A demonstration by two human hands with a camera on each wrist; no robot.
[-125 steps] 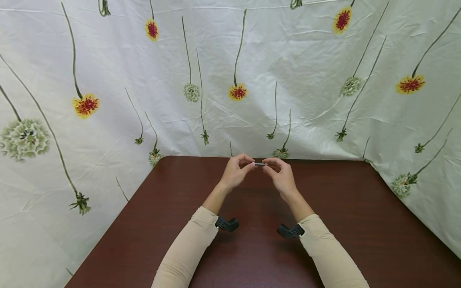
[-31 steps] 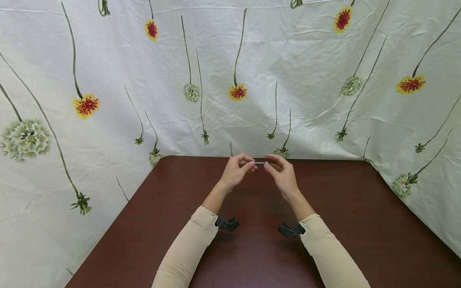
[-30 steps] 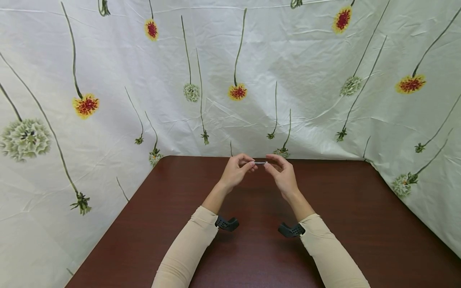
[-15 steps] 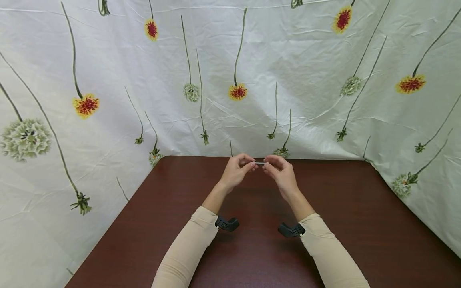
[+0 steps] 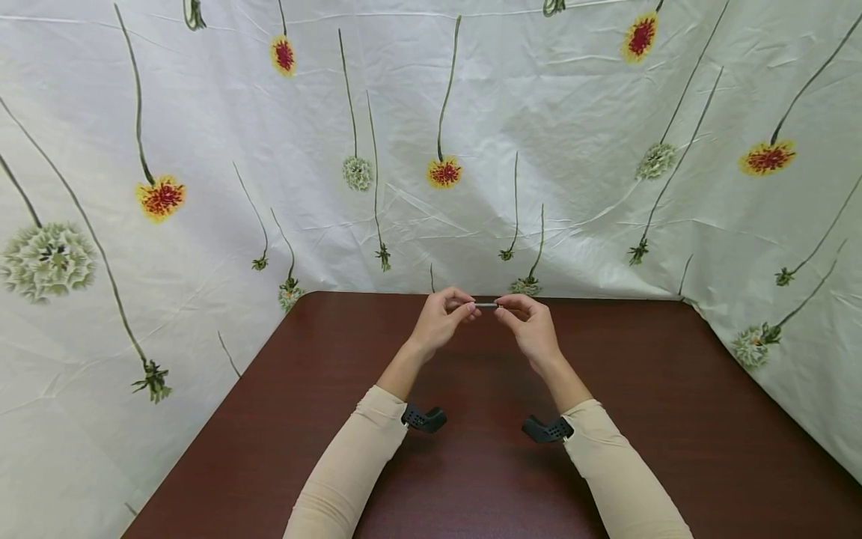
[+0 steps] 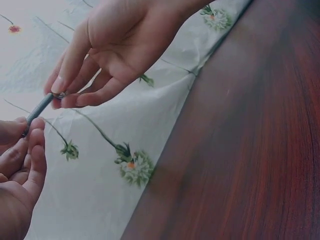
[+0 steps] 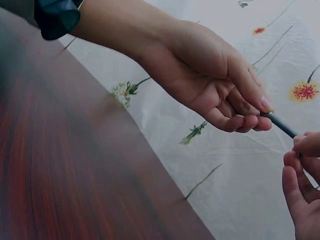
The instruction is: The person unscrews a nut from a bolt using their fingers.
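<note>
A thin grey bolt with a ribbed, threaded shaft (image 5: pixel 485 305) is held level in the air between both hands, over the table's far part. My left hand (image 5: pixel 436 323) pinches its left end between thumb and fingers. At the other end, the thumb and index finger of my right hand (image 5: pixel 535 329) pinch a small shiny piece, perhaps a nut. In the left wrist view the right hand (image 6: pixel 120 45) partly covers that piece on the bolt (image 6: pixel 39 109). The right wrist view shows the left hand (image 7: pixel 195 70) around the bolt's (image 7: pixel 282 124) near end; fingertips hide both ends.
A dark red-brown wooden table (image 5: pixel 471 464) lies beneath the forearms. Behind it and along both sides hangs a white cloth (image 5: pixel 404 97) printed with flowers. A black band with a camera mount (image 5: pixel 424 419) sits on each wrist.
The right hand's index finger, raised a second ago, has come down near the thumb at the bolt's right end. That hand then shifted slightly right. The left hand stays put.
</note>
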